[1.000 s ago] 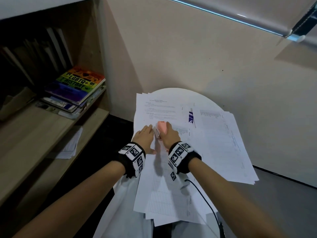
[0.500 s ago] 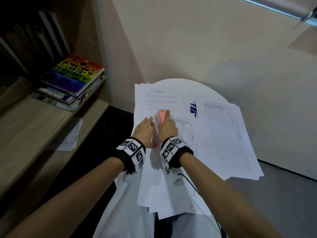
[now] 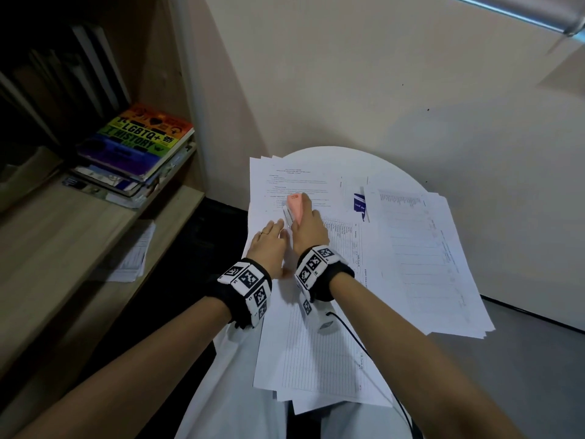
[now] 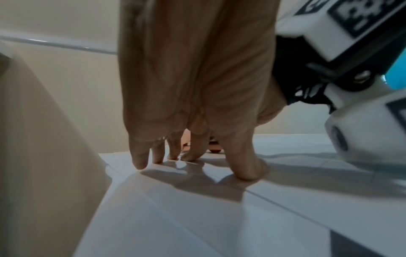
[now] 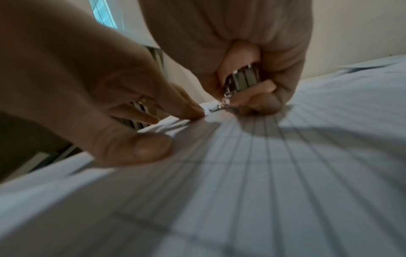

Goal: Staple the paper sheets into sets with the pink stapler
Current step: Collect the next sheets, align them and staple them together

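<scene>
Beige walls back a round white table (image 3: 342, 156) strewn with paper sheets (image 3: 421, 255). Left hand (image 3: 267, 245) presses flat on the near set's corner; just right, the right hand (image 3: 308, 231) grips the pink stapler (image 3: 294, 208) there. Loose stacks farther right look unstapled, so much remains.

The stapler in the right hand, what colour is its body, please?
Pink, clearest in the head view: stapler.
</scene>
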